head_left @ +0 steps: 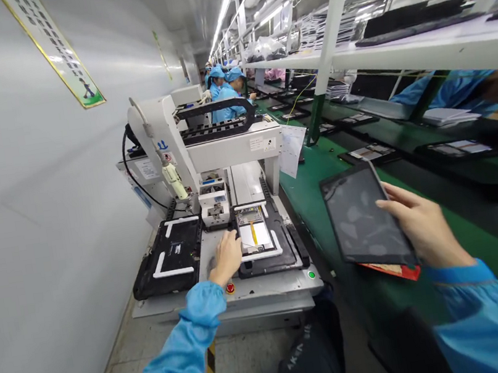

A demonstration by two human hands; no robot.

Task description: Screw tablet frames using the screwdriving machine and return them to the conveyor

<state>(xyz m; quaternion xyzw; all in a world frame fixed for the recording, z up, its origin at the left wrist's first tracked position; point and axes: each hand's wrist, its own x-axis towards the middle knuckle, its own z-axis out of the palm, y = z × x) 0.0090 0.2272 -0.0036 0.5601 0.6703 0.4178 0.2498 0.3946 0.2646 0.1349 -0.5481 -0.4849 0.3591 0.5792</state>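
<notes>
My right hand (pixel 423 223) grips a tablet (pixel 366 216) by its right edge, tilted up over the green bench, its dark, smudged screen facing me. Beneath its lower edge shows a red object (pixel 406 272), partly hidden. My left hand (pixel 228 256) has its fingers curled at the left edge of an opened tablet (pixel 256 235) with its inner parts exposed, which lies in the right black fixture (pixel 290 255) of a white benchtop machine. The fingertips of that hand are partly hidden.
A second black fixture (pixel 171 263) with white corner guides sits at left. The machine's gantry (pixel 229 151) stands behind, with a red button (pixel 230 288) and a green button (pixel 311 275) in front. Tablets line the conveyor (pixel 445 182) at right. Co-workers (pixel 228 93) in blue are farther off.
</notes>
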